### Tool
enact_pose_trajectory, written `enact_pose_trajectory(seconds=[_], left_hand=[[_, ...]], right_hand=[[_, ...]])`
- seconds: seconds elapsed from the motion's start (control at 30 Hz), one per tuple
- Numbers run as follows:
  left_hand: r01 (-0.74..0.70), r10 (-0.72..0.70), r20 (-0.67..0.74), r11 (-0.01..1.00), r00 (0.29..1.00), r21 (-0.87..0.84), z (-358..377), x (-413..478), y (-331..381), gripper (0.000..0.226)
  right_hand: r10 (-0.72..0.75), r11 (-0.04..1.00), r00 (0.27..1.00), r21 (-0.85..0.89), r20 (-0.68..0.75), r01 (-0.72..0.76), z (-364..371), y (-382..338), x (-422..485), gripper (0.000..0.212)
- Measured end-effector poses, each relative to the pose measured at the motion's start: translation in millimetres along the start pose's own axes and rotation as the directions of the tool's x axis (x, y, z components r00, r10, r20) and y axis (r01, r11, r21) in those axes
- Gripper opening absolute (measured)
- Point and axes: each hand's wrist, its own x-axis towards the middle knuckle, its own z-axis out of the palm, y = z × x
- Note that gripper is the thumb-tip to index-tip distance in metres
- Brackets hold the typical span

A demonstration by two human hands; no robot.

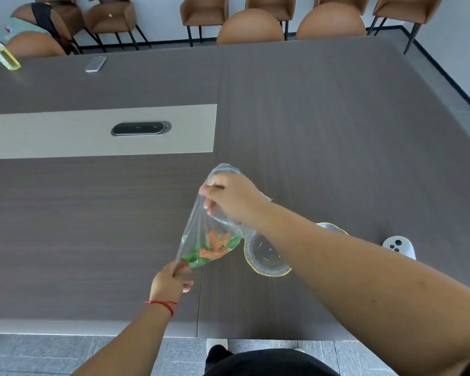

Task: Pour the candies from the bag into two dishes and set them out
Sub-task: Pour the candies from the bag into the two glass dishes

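Observation:
A clear plastic bag [201, 229] hangs over the dark table, with green and orange candies [212, 249] gathered in its lower part. My right hand [232, 198] grips the bag's top. My left hand [171, 279], with a red string on the wrist, pinches the bag's bottom corner. Just right of the bag sits a clear glass dish with a yellow rim [266, 260], which looks empty. A second yellow-rimmed dish [333, 227] shows behind my right forearm, mostly hidden.
A white remote [399, 246] lies at the right near the table's [92, 226] edge. A black socket panel [141, 128] sits in the pale centre strip. A phone [95, 64] and a bottle [3, 55] lie far left. Brown chairs [204, 14] line the far side.

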Motion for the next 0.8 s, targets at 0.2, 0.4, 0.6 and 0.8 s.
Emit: enact_pose_trajectory(seconds=[0.2,0.4,0.6,0.8], left_hand=[[-0.096,0.096,-0.029,0.995,0.995,-0.007,-27.3,-1.3,24.2,0.02],[-0.232,0.264,-0.188,0.957,0.946,0.176,-57.4,-5.6,60.6,0.013],[-0.347,0.366,-0.267,0.93,0.891,0.119,-39.2,-18.3,92.1,0.018],[-0.379,0.352,-0.354,0.925,0.866,-0.007,-28.4,-18.8,112.5,0.011]], right_hand=[[0.072,0.997,0.995,0.033,-0.074,-0.069,-52.5,28.8,-3.7,0.015],[0.266,0.939,0.954,0.263,-0.141,-0.223,-85.4,72.2,-37.1,0.011],[0.461,0.821,0.87,0.455,-0.174,-0.345,-81.0,115.8,-56.2,0.017],[0.548,0.711,0.827,0.588,-0.122,-0.385,-68.9,141.5,-64.0,0.012]])
